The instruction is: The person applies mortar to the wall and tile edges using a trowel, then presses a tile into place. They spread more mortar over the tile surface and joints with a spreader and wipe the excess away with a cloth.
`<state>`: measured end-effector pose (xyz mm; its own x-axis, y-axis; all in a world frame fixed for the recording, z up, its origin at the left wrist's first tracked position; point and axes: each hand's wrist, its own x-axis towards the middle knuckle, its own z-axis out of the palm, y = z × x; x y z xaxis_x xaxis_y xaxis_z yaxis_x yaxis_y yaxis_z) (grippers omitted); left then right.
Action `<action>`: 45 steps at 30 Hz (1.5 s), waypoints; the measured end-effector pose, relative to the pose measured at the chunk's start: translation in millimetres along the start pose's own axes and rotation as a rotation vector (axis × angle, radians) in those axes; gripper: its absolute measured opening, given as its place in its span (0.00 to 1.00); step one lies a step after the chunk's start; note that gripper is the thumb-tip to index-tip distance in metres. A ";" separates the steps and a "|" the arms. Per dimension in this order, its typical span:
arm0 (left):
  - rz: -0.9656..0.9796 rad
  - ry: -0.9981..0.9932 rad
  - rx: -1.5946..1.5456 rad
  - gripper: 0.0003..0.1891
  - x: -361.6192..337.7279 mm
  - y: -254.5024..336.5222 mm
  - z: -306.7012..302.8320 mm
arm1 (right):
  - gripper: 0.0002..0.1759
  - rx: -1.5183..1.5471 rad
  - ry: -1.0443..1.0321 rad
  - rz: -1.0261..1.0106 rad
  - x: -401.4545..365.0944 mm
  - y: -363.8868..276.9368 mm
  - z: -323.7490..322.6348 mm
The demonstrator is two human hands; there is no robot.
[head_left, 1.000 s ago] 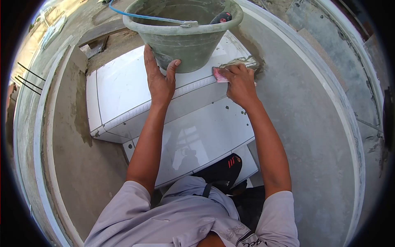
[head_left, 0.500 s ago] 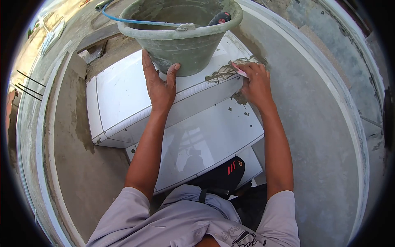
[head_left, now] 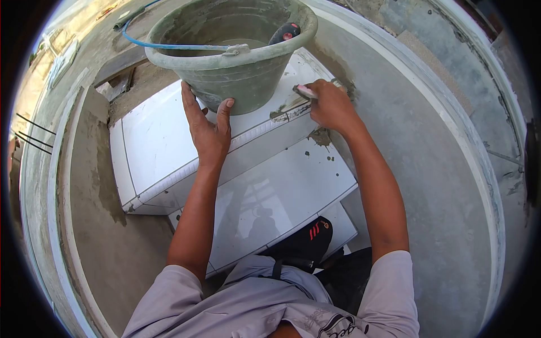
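My left hand [head_left: 209, 132] lies against the lower side of a grey-green bucket [head_left: 236, 84], fingers and thumb spread apart. The bucket stands upright on a white tiled step [head_left: 160, 141] and has a blue handle [head_left: 174, 46]. A black-and-red tool grip [head_left: 284, 34] leans inside its rim. At the step's right end, my right hand [head_left: 332, 106] is closed on a flat pink piece [head_left: 305, 91] with a grey-smeared edge. The piece is over the tile top, beside wet grey grout [head_left: 290, 114] along the ribbed front edge. Its far part is hidden by my fingers.
A lower white tiled step [head_left: 276, 197] lies nearer my body, with grey splatters [head_left: 320, 137] at its back right. Grey plastered walls [head_left: 428, 186] curve around both sides. Black rods [head_left: 34, 134] stick out at the left.
My right hand has drawn the pink piece left over the tile, and the grout smear on top looks thinner. My left hand stays on the bucket. The whole view has shifted slightly.
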<state>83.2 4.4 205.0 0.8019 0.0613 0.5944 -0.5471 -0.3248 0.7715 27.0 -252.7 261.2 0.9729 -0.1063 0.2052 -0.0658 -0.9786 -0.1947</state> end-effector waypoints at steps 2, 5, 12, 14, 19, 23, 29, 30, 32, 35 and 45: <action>-0.003 0.009 -0.010 0.52 -0.1 -2.6 0.8 | 0.23 -0.082 -0.003 0.148 28.1 41.9 -4.9; -0.017 -0.002 0.057 0.52 -0.4 0.1 -1.5 | 0.23 -0.048 -0.095 0.144 40.0 43.4 -4.2; -0.008 -0.010 0.031 0.49 -1.2 4.1 -0.7 | 0.27 0.285 0.006 -0.214 -47.6 -26.4 22.3; -0.011 -0.001 0.042 0.49 -0.9 4.4 0.0 | 0.23 0.465 0.238 -0.088 -56.8 -1.8 30.1; 0.006 -0.001 0.035 0.48 -2.6 4.7 2.0 | 0.22 0.662 0.695 0.600 -49.2 83.2 93.9; 0.014 -0.003 0.044 0.48 -3.2 3.5 2.8 | 0.24 0.567 0.898 0.477 -34.6 62.6 104.1; 0.021 -0.011 0.070 0.49 -2.8 4.1 3.7 | 0.25 0.741 0.916 0.568 -18.0 57.2 118.5; 0.012 -0.016 0.082 0.49 -4.0 3.9 2.1 | 0.26 0.852 0.865 0.564 -22.6 61.6 118.0; 0.005 -0.015 0.089 0.50 -2.3 5.6 4.7 | 0.27 0.976 0.782 0.519 -28.3 62.1 117.8; 0.005 -0.020 0.078 0.50 -2.6 6.5 5.2 | 0.28 1.019 0.670 0.438 -56.5 6.2 112.3; 0.010 -0.047 0.069 0.51 -4.3 3.2 0.7 | 0.23 1.084 0.691 0.585 -57.9 2.5 127.0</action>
<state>78.1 2.5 204.7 0.8077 0.0135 0.5894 -0.5388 -0.3892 0.7472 -1.4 -226.6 127.1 0.5407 -0.8172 0.1993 0.0919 -0.1782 -0.9797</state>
